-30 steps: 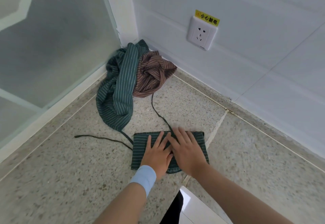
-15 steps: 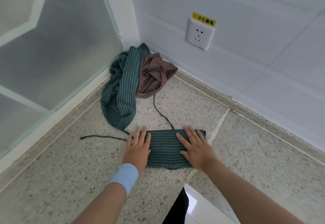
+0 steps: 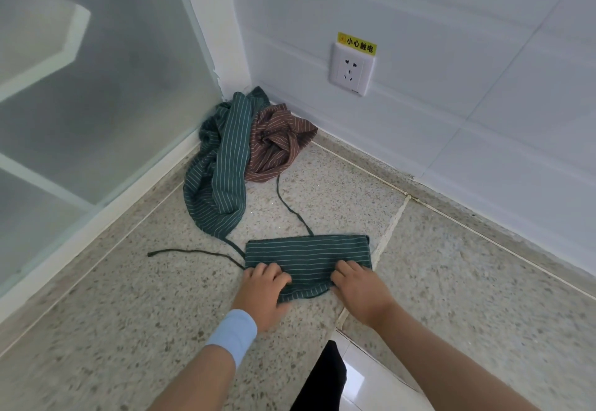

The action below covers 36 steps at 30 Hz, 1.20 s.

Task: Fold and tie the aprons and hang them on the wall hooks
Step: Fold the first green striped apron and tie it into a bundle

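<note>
Two green aprons (image 3: 306, 254) (image 3: 219, 185), one brown apron (image 3: 274, 149), one socket (image 3: 351, 70), two hands (image 3: 263, 293) (image 3: 359, 291)

The left hand (image 3: 263, 294) and right hand (image 3: 359, 291) cover the folded apron's (image 3: 306, 254) near corners, fingertips out of sight; both forearms run off the near edge. In the far corner, a green apron (image 3: 219, 181) hides part of a brown apron (image 3: 277, 149), which buries a strap's (image 3: 288, 205) far end.
</note>
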Each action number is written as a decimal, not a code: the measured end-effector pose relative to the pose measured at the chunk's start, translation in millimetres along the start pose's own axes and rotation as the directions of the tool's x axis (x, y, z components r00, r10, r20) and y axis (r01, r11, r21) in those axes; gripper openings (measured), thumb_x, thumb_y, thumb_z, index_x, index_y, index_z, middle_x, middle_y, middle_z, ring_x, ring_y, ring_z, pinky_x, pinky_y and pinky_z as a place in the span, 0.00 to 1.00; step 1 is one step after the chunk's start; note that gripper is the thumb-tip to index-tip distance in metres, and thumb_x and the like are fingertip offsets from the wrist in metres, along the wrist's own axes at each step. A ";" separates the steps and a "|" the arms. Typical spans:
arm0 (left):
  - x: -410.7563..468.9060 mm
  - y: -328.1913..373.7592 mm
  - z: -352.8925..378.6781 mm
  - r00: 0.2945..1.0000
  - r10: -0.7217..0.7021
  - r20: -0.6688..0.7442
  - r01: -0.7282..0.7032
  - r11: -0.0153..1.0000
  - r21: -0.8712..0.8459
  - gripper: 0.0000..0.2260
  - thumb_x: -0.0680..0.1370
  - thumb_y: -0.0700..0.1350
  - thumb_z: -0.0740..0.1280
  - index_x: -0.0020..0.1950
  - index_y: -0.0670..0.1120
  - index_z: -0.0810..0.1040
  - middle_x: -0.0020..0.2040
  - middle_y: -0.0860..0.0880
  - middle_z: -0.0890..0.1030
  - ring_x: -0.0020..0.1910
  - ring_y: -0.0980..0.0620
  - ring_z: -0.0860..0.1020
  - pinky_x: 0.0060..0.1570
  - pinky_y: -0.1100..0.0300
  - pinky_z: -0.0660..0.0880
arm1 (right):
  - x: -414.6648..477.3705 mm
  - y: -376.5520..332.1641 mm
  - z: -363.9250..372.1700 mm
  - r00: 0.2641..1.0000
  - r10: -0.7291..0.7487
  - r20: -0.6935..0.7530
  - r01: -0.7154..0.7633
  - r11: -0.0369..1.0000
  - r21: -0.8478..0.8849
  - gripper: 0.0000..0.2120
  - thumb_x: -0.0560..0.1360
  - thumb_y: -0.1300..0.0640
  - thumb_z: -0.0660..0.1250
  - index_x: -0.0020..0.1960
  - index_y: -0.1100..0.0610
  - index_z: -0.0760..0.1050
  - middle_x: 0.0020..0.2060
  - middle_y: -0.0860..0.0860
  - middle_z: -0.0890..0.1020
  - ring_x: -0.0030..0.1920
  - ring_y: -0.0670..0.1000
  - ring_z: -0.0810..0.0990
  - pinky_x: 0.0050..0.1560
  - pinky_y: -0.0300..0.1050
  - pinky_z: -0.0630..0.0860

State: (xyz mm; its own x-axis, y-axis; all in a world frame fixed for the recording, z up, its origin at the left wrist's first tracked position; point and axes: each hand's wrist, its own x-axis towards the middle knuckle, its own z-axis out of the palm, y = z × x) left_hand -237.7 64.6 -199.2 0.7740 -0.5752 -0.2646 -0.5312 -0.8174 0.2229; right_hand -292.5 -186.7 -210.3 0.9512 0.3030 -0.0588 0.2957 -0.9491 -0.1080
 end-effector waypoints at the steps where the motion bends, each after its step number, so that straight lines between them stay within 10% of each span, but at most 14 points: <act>1: -0.2 -5.1 0.7 1.000 -0.004 -0.020 0.004 1.000 -0.017 0.20 0.73 0.62 0.56 0.58 0.57 0.79 0.52 0.57 0.76 0.53 0.51 0.73 0.57 0.53 0.67 | 1.4 3.1 -1.3 1.000 0.024 -0.001 -0.024 1.000 -0.014 0.09 0.74 0.46 0.68 0.43 0.51 0.78 0.40 0.47 0.78 0.38 0.49 0.78 0.30 0.42 0.76; 9: 22.1 -21.5 -30.9 0.975 -0.202 0.091 0.219 0.939 -0.265 0.11 0.79 0.54 0.66 0.59 0.53 0.79 0.51 0.54 0.82 0.45 0.56 0.77 0.44 0.63 0.73 | 30.6 15.1 -32.7 0.943 0.233 0.236 -0.253 0.966 0.058 0.17 0.84 0.42 0.53 0.54 0.53 0.73 0.48 0.48 0.79 0.48 0.52 0.80 0.40 0.44 0.70; 16: 40.7 0.5 -40.0 0.991 -0.131 -0.013 0.132 0.991 0.018 0.12 0.73 0.41 0.71 0.50 0.51 0.71 0.50 0.53 0.73 0.47 0.51 0.71 0.41 0.57 0.68 | 50.0 2.9 -41.2 0.958 0.222 0.181 -0.209 0.974 -0.086 0.19 0.74 0.54 0.70 0.61 0.53 0.66 0.56 0.53 0.73 0.55 0.55 0.73 0.57 0.49 0.72; 22: 32.6 40.6 -11.3 0.997 -0.030 0.067 0.020 0.989 0.145 0.19 0.76 0.40 0.61 0.67 0.48 0.69 0.59 0.48 0.71 0.59 0.46 0.70 0.52 0.52 0.67 | 47.4 -23.3 -19.0 0.974 0.099 0.206 -0.102 0.995 0.002 0.16 0.71 0.63 0.70 0.57 0.54 0.72 0.48 0.52 0.75 0.45 0.53 0.77 0.39 0.46 0.74; 26: 17.3 24.5 0.5 0.998 -0.039 -0.052 0.043 0.995 0.087 0.17 0.69 0.51 0.65 0.57 0.50 0.74 0.50 0.51 0.73 0.47 0.48 0.71 0.43 0.51 0.68 | 28.0 -10.8 -8.5 0.987 0.083 0.135 -0.101 0.986 0.130 0.17 0.73 0.57 0.54 0.60 0.52 0.71 0.51 0.50 0.74 0.49 0.52 0.73 0.50 0.47 0.73; 36: 8.2 -18.4 -8.1 0.997 -0.011 -0.073 0.006 0.998 -0.068 0.19 0.72 0.51 0.72 0.61 0.51 0.73 0.57 0.54 0.73 0.54 0.51 0.72 0.51 0.56 0.75 | 21.8 5.8 -7.0 0.990 0.126 0.060 -0.125 0.992 -0.021 0.10 0.74 0.53 0.69 0.54 0.53 0.76 0.47 0.49 0.78 0.45 0.52 0.76 0.43 0.49 0.76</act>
State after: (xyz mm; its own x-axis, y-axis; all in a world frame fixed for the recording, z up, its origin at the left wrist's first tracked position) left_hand -218.7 75.1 -197.9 0.8027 -0.5626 -0.1980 -0.5022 -0.8166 0.2844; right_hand -269.4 -186.1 -205.3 0.9739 0.1852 -0.1314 0.1759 -0.9813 -0.0787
